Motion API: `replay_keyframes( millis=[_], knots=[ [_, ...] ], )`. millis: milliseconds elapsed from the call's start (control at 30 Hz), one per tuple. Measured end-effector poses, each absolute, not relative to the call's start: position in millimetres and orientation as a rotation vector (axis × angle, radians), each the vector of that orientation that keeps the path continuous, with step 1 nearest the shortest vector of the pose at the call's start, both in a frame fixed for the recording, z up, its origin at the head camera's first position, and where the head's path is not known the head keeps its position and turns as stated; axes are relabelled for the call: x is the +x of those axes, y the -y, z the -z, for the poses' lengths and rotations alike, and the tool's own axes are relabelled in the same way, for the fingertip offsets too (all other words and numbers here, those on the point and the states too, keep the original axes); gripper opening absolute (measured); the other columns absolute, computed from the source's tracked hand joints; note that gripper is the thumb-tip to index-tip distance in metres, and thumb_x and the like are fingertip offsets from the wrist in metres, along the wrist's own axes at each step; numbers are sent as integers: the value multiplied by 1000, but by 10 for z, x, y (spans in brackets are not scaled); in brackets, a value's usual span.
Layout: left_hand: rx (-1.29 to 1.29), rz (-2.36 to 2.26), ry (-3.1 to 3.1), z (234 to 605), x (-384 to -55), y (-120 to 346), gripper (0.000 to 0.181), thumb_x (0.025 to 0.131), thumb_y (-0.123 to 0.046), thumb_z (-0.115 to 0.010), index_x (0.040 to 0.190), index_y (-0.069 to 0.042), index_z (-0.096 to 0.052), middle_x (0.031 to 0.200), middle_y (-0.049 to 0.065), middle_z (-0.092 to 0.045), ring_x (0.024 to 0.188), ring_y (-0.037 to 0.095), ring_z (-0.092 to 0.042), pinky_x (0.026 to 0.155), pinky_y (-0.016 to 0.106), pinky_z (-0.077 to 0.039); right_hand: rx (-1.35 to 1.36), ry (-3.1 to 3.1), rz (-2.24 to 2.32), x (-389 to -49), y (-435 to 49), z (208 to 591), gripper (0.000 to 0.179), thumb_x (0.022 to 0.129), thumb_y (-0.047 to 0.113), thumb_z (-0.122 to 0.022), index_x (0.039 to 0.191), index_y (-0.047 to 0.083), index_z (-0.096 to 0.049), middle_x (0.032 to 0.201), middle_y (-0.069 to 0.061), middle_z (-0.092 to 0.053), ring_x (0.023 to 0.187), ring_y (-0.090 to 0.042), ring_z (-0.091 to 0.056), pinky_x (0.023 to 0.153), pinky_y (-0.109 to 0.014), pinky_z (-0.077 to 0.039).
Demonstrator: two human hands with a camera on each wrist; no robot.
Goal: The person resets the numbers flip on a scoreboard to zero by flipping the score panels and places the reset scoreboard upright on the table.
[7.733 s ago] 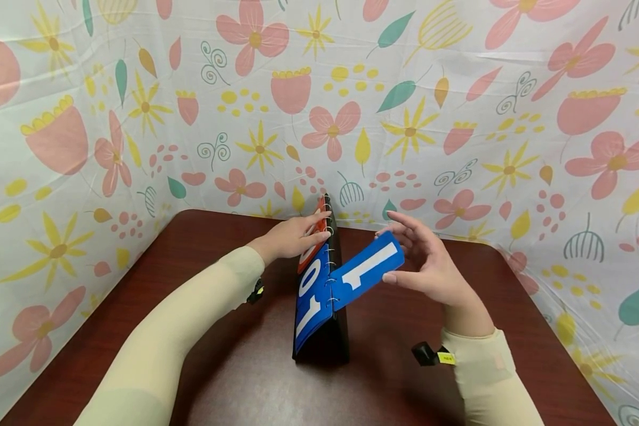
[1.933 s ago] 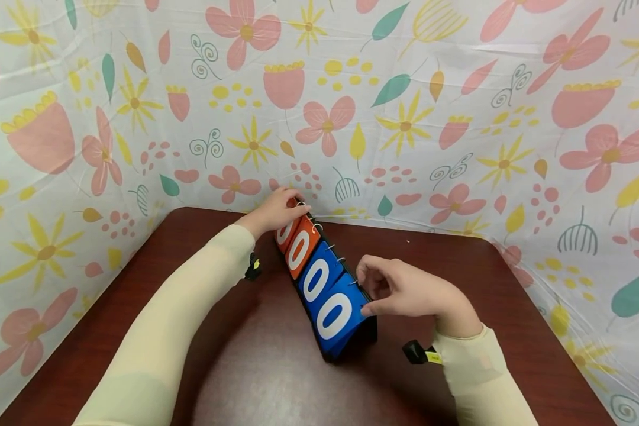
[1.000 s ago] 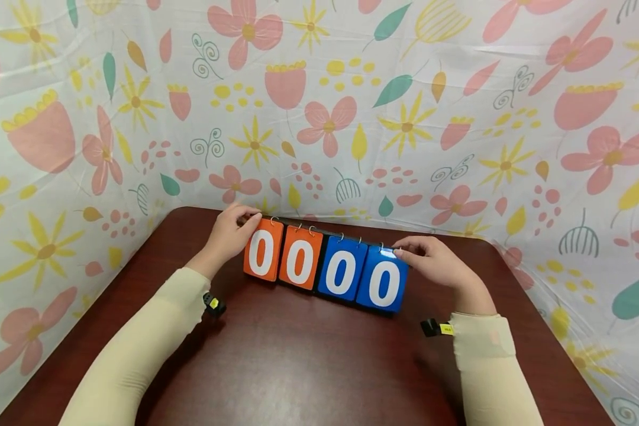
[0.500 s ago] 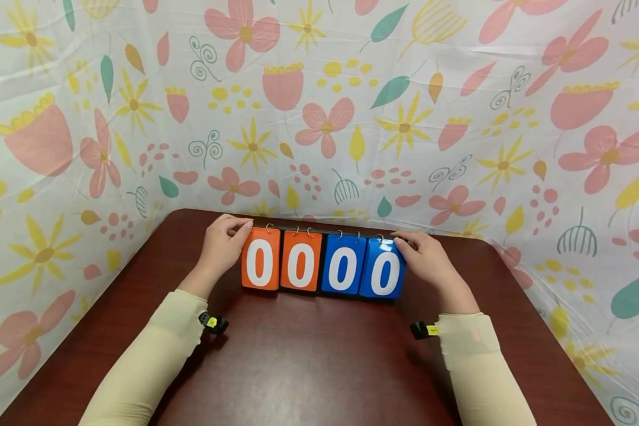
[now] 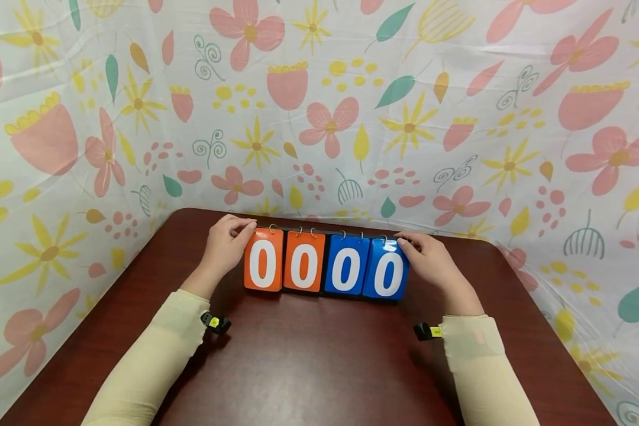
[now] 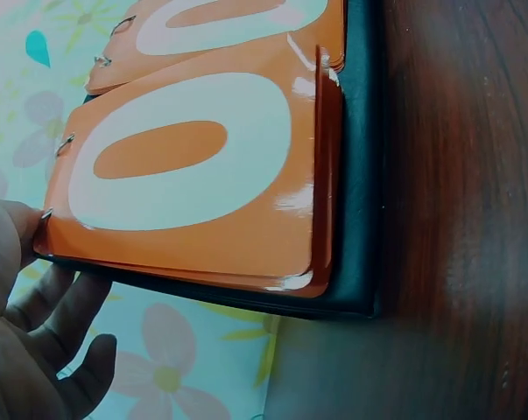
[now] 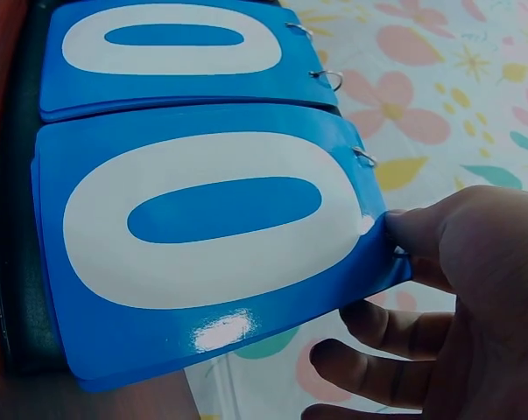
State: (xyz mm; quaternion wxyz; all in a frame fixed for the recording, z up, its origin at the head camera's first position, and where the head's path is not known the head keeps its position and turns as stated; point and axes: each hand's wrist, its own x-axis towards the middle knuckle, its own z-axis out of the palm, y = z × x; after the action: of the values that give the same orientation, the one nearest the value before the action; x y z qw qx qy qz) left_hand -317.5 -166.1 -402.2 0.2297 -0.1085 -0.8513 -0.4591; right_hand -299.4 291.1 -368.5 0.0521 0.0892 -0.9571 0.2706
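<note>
A flip scoreboard (image 5: 322, 260) stands facing me on the table, with two orange cards on the left and two blue ones on the right, each reading 0. Metal rings along its top edge hold the cards. My left hand (image 5: 223, 245) pinches the top left corner beside the outer orange card (image 6: 272, 245). At the opposite top corner, my right hand (image 5: 430, 260) pinches the board by the outer blue card (image 7: 202, 341), thumb in front. In both wrist views the other fingers are behind or below the edge. The board's back is hidden.
The dark reddish-brown table (image 5: 298, 367) reaches back to a white cloth backdrop (image 5: 319, 118) printed with flowers and leaves. A black wrist device (image 5: 215, 323) sits at the left cuff, another device (image 5: 427, 331) at the right.
Earlier, a blue card reading 1 was flipped over the top of the sideways board; now all read 0. The board was turned to face me, and the hands moved to its two ends.
</note>
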Motion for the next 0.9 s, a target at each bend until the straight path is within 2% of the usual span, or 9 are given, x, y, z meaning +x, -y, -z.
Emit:
replay_keyframes(
  millis=[533,900],
  knots=[
    [-351,1244,2406,3931,-3172,1706,33,103,-38,-62,118,-12,-78,112,8,-70,92,25,-64,81,40,-54,280,2901,-778,-2994,-2910,3670,60,108,54,-38,150,14,-53,144,-21,-60,125,-41,-59,107,-63,-47],
    [-335,1251,2460,3920,-3159,1716,37,104,-40,-60,124,-14,-76,115,6,-69,94,24,-63,81,40,-54,280,2907,-764,-2988,-2908,3667,62,108,55,-36,152,14,-50,149,-21,-56,130,-43,-56,110,-65,-44]
  ],
)
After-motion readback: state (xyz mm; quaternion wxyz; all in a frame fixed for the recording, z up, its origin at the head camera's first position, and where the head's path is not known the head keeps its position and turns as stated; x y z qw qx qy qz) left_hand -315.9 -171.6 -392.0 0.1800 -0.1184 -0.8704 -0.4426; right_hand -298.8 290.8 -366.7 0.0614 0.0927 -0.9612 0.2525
